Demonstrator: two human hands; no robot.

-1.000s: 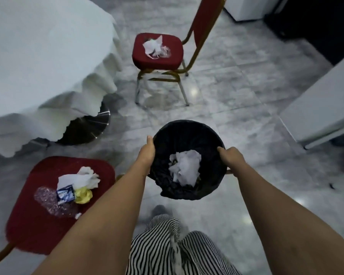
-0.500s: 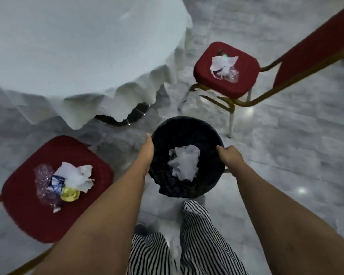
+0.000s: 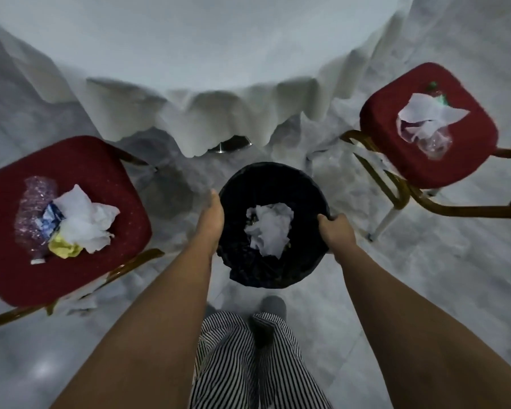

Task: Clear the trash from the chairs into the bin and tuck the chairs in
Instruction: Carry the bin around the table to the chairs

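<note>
I hold a black bin (image 3: 307, 261) lined with a dark bag in front of me, above the floor. My left hand (image 3: 211, 219) grips its left rim and my right hand (image 3: 335, 233) grips its right rim. Crumpled white paper (image 3: 270, 228) lies inside it. To the left stands a red chair (image 3: 80, 166) with white paper, a yellow wad, a blue wrapper and clear plastic (image 3: 62, 222) on its seat. To the right stands another red chair (image 3: 378, 125) bearing white paper and clear plastic (image 3: 428, 125).
A round table under a white cloth (image 3: 219, 69) fills the top of the view, its hem hanging between the two chairs. The floor is grey marble tile (image 3: 425, 276). My striped trousers (image 3: 248, 364) and a shoe show below the bin.
The view has swung left, so the table now sits straight ahead and the two chairs flank the bin. Both hands have kept their grip on the bin's rim.
</note>
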